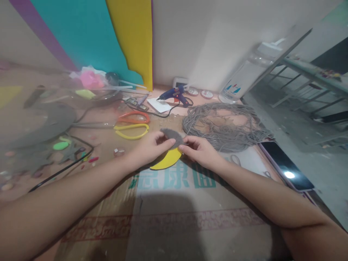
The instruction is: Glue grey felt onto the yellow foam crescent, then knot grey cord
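In the middle of the table, my left hand (161, 144) grips a flat rounded piece, its thumb on top. The far part of this yellow piece (167, 159) is covered with grey cord (174, 137); the near part shows bare yellow. My right hand (196, 148) is closed at the piece's right edge, thumb and forefinger pinched on the grey cord there. A large loose coil of the same grey cord (233, 141) lies just beyond and right of my right hand. The undersides of the fingers are hidden.
Scissors with orange and yellow handles (133, 131) lie left of my hands. A blue glue gun (175, 95) stands behind, its cable running left. At right are a clear bottle (246, 74) and a phone (286, 165) near the table edge. Small scraps litter the left side.
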The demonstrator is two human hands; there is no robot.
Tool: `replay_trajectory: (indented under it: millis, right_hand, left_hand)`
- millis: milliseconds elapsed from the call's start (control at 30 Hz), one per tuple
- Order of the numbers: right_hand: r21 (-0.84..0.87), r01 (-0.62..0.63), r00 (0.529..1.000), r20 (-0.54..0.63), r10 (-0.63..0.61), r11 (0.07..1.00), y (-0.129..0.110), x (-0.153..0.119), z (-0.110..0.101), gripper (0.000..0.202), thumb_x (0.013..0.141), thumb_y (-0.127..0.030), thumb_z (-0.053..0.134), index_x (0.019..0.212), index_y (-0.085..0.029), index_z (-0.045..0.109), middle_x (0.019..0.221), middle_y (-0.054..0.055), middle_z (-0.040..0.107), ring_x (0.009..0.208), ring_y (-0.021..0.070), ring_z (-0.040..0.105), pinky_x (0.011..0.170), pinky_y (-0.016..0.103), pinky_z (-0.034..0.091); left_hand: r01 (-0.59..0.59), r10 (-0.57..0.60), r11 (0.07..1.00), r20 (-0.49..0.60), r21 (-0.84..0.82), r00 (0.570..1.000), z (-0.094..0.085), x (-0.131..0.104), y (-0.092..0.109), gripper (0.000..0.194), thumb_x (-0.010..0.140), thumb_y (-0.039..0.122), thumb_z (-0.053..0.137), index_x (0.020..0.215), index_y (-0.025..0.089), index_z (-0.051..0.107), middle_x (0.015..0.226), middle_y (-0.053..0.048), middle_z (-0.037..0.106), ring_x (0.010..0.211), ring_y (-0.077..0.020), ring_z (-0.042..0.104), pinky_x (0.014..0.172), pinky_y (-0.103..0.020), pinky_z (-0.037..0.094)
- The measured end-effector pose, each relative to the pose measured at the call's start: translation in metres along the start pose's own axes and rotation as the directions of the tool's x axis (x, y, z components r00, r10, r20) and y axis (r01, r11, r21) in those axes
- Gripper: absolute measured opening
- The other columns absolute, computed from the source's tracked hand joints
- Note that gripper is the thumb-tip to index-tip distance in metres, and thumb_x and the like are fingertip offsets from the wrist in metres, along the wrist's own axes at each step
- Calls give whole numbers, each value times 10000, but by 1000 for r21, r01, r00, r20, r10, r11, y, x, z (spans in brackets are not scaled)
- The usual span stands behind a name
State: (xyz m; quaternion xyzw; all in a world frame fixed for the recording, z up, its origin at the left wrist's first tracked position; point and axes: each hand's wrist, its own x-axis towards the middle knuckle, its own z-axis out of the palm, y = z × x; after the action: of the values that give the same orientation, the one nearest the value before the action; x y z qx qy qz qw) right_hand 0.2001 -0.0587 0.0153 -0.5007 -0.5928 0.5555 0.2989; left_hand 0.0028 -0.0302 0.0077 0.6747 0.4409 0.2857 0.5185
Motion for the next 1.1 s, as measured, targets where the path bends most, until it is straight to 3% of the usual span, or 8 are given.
replay_trajectory:
  millis: [167,367,567,700,933,1100]
  right_hand:
    - [-27,51,999,-9,-51,998,3,0,-1,258,821,-408,645,776,-166,567,551,-70,477,458,53,388,456,198,319]
    - [2,50,999,-6,-50,999,2,3,-6,294,765,-345,716,960,-173,580,704,-40,602,476,48,444,439,184,347]
    - [-13,71,994,-80,-71,997,-1,1,-8,233,832,-387,632,890,-171,570,604,-56,532,466,66,458,429,186,366]
    - [-16,49,994,-97,-51,999,1,1,-7,221,842,-390,624,846,-177,566,556,-61,514,428,70,441,388,183,333]
    - [14,51,993,-110,-49,999,0,0,-5,228,832,-392,626,823,-175,554,574,-52,540,417,58,427,388,179,322]
    - [32,56,994,-97,-53,998,-2,-1,-7,241,841,-393,607,932,-170,589,544,-65,509,423,68,413,401,189,334]
  left_hand:
    - [-4,4,1000,10,-10,1000,0,-1,4,347,796,490,599,752,149,648,539,11,544,542,-138,495,531,-247,382]
    - [-12,11,1000,-97,-15,995,0,3,-1,368,786,493,614,832,130,660,755,-36,659,667,-155,559,640,-275,433]
    - [13,-12,1000,-112,6,994,-1,3,-3,364,791,503,614,784,140,641,659,-6,598,616,-145,521,581,-259,391]
    - [36,-35,999,-86,12,996,-1,3,-1,360,783,504,613,779,145,641,620,13,557,577,-132,480,565,-258,370]
    - [36,-36,999,-28,-8,999,-1,3,-2,403,781,521,607,835,128,679,670,-17,609,573,-133,487,550,-257,369]
    - [26,-27,999,-40,-27,999,-1,3,-2,400,789,500,618,896,122,691,775,-47,667,632,-142,527,571,-252,384]
